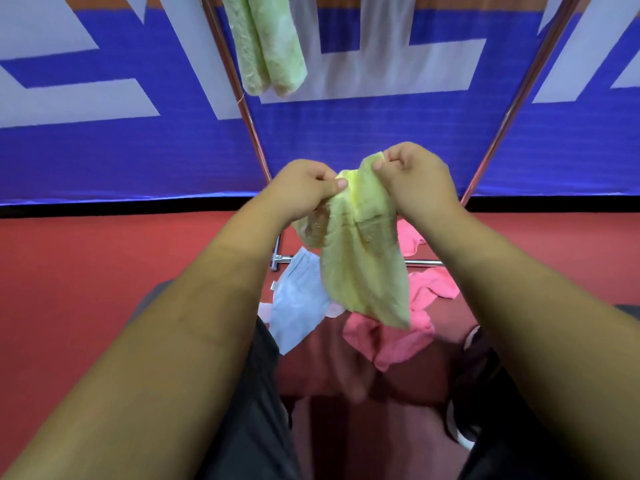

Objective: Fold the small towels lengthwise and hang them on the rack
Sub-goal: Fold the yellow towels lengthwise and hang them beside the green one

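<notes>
One limp, nubby yellow towel [360, 265] is pinched at its top by the left hand [304, 185] and right hand [415, 178] before the shiny tubular rack [254, 133], where one folded green towel [266, 46] is hung.

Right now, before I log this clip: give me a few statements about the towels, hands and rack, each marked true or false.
1. The left hand and right hand both pinch the top edge of the yellow towel, which hangs below them. True.
2. Nothing hangs on the rack yet. False: a folded green towel already hangs there.
3. The blue towel lies low down, below the hands. True.
4. The pink towels are draped over the rack's top. False: they lie crumpled on the floor near the rack's base.
</notes>
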Available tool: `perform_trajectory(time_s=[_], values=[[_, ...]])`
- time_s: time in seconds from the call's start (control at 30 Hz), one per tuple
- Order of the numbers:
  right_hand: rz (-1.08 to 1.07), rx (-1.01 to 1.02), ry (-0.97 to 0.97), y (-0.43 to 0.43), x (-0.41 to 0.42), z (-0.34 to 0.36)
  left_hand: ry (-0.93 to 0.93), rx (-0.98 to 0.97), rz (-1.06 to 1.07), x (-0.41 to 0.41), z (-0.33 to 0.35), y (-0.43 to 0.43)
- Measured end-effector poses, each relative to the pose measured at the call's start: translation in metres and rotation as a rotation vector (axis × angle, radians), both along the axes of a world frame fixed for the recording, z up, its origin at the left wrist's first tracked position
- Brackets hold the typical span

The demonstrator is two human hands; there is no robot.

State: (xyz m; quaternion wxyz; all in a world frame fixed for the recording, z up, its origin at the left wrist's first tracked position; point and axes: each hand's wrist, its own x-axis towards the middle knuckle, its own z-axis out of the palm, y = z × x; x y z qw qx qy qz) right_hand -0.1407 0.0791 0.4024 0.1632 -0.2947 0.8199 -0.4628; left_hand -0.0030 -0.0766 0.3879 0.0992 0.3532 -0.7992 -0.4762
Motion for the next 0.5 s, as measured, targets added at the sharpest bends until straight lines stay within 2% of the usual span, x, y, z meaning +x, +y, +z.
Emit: perform_trajectory(time_s=[0.17,0.33,0.4,0.5], values=[[0.030,-0.071,-0.225,-0.011,0.009,-0.014,0.091,-0.018,-0.007,-0.017,-0.003,0.007],[0.067,-0.161,-0.424,-0.012,0.006,-0.018,0.119,0.073,-0.088,-0.022,-0.001,0.002],[0.079,-0.157,-0.440,-0.012,0.006,-0.018,0.084,0.079,-0.123,-0.022,-0.003,-0.001],[0.078,-0.100,-0.363,-0.012,0.002,-0.020,0.044,0.090,-0.156,-0.022,-0.002,-0.002]])
